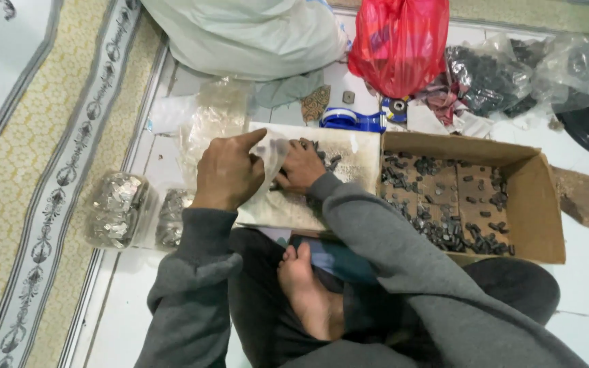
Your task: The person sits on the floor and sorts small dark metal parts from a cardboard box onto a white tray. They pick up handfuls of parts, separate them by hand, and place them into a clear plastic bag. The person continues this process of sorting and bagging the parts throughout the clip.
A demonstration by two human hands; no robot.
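My left hand [228,172] holds the mouth of a small clear plastic bag [270,158], its forefinger pointing right. Beside it, my right hand [301,167] rests on a worn pale board [349,153], fingers curled over a little heap of small dark metal parts [323,155] at the bag's opening. Whether any parts are pinched between its fingers is hidden. Both arms wear grey sleeves.
A shallow cardboard box [536,204] with several loose dark parts sits right of the board. Filled clear packets [118,208] lie at the left by a patterned mat. Behind are a red plastic bag [398,41], a pale sack, a blue tape dispenser [352,120] and clear bags of dark parts [492,75].
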